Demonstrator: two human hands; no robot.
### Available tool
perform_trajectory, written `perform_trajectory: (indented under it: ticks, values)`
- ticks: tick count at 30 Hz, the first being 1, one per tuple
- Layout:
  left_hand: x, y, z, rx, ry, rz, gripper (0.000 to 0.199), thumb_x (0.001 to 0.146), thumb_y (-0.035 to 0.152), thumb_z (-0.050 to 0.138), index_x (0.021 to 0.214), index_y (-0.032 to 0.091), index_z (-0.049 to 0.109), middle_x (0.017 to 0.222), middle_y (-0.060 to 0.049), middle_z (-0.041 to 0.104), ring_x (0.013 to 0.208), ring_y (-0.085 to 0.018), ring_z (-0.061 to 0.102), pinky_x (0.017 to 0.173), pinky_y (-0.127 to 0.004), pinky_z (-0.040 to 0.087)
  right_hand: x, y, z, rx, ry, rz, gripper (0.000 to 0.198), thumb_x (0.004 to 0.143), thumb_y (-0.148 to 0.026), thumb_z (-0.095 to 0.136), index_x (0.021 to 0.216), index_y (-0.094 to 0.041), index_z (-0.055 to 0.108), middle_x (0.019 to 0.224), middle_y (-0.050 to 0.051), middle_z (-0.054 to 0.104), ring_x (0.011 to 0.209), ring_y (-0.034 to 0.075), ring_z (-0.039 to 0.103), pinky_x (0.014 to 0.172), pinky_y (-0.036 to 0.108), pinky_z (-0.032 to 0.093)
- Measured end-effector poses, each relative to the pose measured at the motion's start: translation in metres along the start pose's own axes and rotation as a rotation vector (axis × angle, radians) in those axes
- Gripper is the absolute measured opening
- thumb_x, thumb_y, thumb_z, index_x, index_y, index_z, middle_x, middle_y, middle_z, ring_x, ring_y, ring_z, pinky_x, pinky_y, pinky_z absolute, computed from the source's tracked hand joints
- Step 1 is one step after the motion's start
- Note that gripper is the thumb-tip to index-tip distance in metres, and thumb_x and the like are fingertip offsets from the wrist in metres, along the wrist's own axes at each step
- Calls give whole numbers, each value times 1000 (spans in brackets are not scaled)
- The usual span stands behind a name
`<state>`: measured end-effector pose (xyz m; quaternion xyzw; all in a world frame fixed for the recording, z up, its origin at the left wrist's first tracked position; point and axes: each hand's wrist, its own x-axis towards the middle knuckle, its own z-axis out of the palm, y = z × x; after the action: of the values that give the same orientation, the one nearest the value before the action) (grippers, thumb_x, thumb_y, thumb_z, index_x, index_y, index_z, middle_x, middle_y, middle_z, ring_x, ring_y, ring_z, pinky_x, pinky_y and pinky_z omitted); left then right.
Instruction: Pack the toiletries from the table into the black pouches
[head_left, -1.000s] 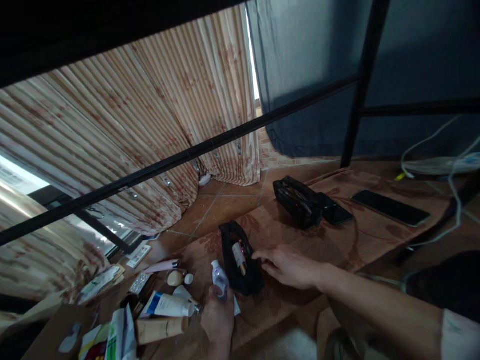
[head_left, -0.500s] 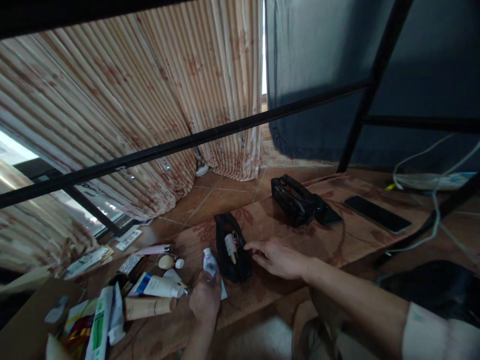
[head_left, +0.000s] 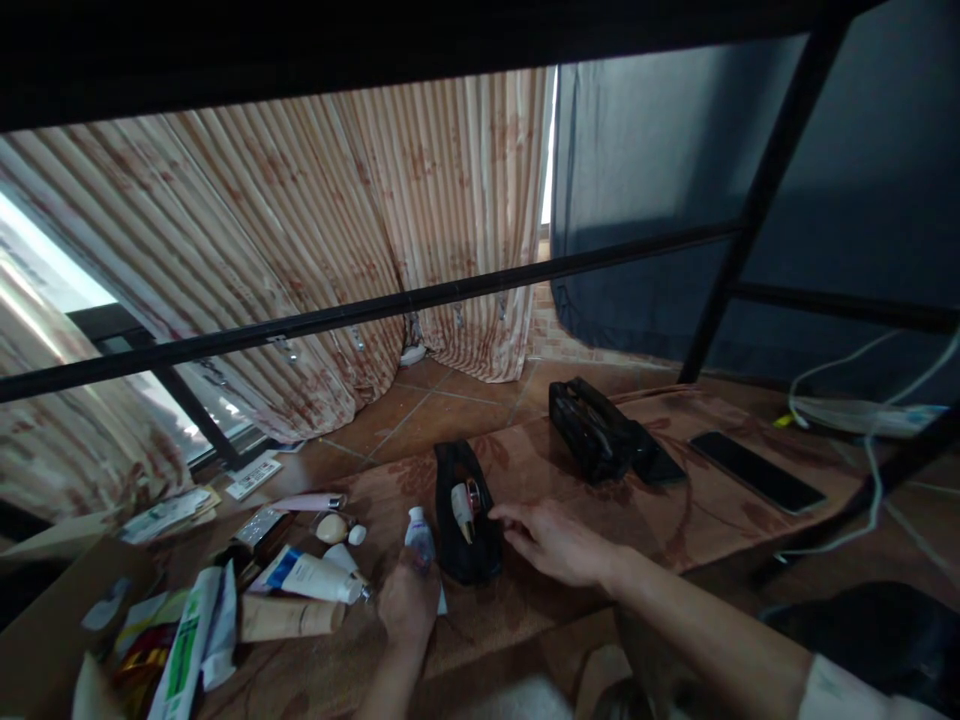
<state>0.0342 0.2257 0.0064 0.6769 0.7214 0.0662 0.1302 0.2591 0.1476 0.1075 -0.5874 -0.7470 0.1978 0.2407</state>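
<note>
My left hand [head_left: 409,597] is closed around a small clear bottle [head_left: 418,530] with a white cap, just left of an open black pouch [head_left: 454,555]. A pale flat piece shows beside that hand's lower edge. Inside the pouch lies a small whitish tube with a gold tip [head_left: 463,510], next to a small reddish item [head_left: 474,495]. From the right, my right hand [head_left: 551,540] reaches to the pouch's rim, its fingertips pinched at the edge. Most of the bottle's lower part is hidden by my left fingers.
Left on the brown cloth lie a blue-and-white tube [head_left: 311,575], a beige tube [head_left: 289,618], a green-and-white tube [head_left: 184,640] and other cosmetics. A second black pouch [head_left: 592,435] and a phone [head_left: 756,470] lie right. A dark metal rail [head_left: 465,290] crosses ahead.
The view has tilted slightly upward, so the scene sits lower. The gold-tipped tube in the pouch lies at a slightly different angle. Both hands keep about the same places.
</note>
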Motion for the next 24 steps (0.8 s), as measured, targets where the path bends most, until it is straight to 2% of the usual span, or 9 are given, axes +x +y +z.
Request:
perform_trajectory:
  ticks: [7,15,20,24]
  values:
    - [6,10,-12,-37,-68,45,22,80,17,48,94,19,64,94,-17,72,97,-31,67,73,-35,46,0,0,0,-19,-21,-3,39,85,-18,47,121,-27,61,97,4,72,90,18,67,78,25,44]
    - [16,7,-12,-95,-102,48,20,80,19,50,91,18,66,91,-17,73,96,-30,68,70,-32,46,0,-1,-4,-44,-15,-20,34,85,-18,47,115,-25,62,96,3,72,88,18,67,76,25,43]
    - [30,-1,-4,-166,-153,49,16,75,19,56,86,17,67,75,-11,72,78,-24,70,60,-26,45,-1,1,-3,-27,2,-32,36,85,-18,48,118,-25,61,95,3,72,87,18,66,75,25,43]
    - [44,-7,0,-205,-215,81,8,72,15,57,74,15,66,64,-6,68,64,-19,68,51,-22,40,-1,1,-3,-24,3,-36,37,86,-17,47,119,-25,61,97,3,71,87,17,66,76,25,43]
